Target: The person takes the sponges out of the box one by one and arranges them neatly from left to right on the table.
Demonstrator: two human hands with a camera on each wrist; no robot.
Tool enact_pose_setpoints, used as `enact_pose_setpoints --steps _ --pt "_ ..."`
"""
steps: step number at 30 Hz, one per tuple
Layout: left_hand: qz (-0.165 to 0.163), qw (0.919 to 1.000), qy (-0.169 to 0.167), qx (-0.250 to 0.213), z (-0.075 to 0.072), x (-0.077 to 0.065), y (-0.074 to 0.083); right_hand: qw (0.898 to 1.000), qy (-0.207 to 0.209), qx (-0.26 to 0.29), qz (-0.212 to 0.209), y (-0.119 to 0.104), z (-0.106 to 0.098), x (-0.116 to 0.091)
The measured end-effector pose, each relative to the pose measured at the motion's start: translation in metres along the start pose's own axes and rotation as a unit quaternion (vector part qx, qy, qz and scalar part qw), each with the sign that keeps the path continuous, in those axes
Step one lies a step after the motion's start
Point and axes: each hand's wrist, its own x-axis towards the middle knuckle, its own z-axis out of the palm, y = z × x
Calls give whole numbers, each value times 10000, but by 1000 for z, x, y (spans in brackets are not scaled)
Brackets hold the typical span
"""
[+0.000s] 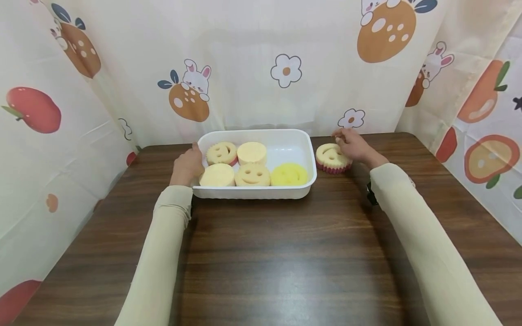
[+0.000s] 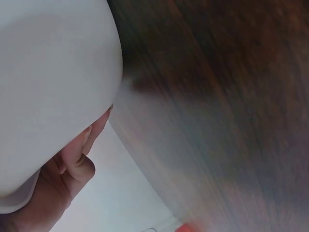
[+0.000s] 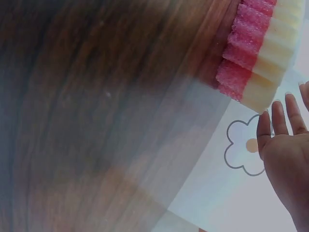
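Note:
At the left end of a white plastic tray [image 1: 253, 193], my left hand [image 1: 188, 166] grips the rim; in the left wrist view its fingers [image 2: 75, 147] curl against the outer wall, partly hidden by it. Outside the tray, just to its right, a round smiley-face sponge [image 1: 332, 157] lies on the table, cream on top with a scalloped pink underside. Beside its far right edge is my right hand [image 1: 354, 146]. Seen from the right wrist, that hand's fingers [image 3: 278, 118] are mostly straight, close to the sponge's cream edge [image 3: 270, 72]; whether they touch it I cannot tell.
Several round sponges sit in the tray: a scalloped smiley [image 1: 221, 153], plain cream ones [image 1: 252, 153], a cream smiley [image 1: 253, 174] and a bright yellow one [image 1: 289, 174]. A patterned curtain [image 1: 244, 68] stands behind the dark wooden table [image 1: 285, 253].

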Motion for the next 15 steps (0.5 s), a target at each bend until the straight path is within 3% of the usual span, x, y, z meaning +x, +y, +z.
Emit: enact_pose_setpoints --steps 15 --pt "-92 9996 32 -283 3 2 -5 9986 140 -400 -306 -24 -14 0"
